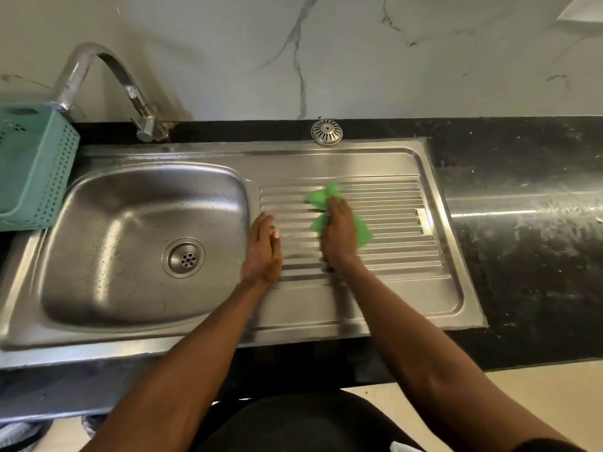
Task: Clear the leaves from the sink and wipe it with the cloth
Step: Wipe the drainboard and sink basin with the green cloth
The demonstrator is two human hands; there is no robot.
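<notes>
Sink [107,308]: 1 green cloth [321,199] gripped by right hand [339,236] on drainboard [391,256], left hand [261,252] flat, holding nothing.

A home kitchen here: steel sink [143,243] with ribbed drainboard [385,230] set in a black stone worktop [522,223], curved tap [107,86] at its back edge, marble-look wall [326,53] behind.

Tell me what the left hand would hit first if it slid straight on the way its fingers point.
Probably nothing soon: the left hand lies flat on the ribbed steel drainboard, fingers pointing toward the wall. Ahead lies bare steel, then the black counter strip and marble-patterned wall.
</notes>
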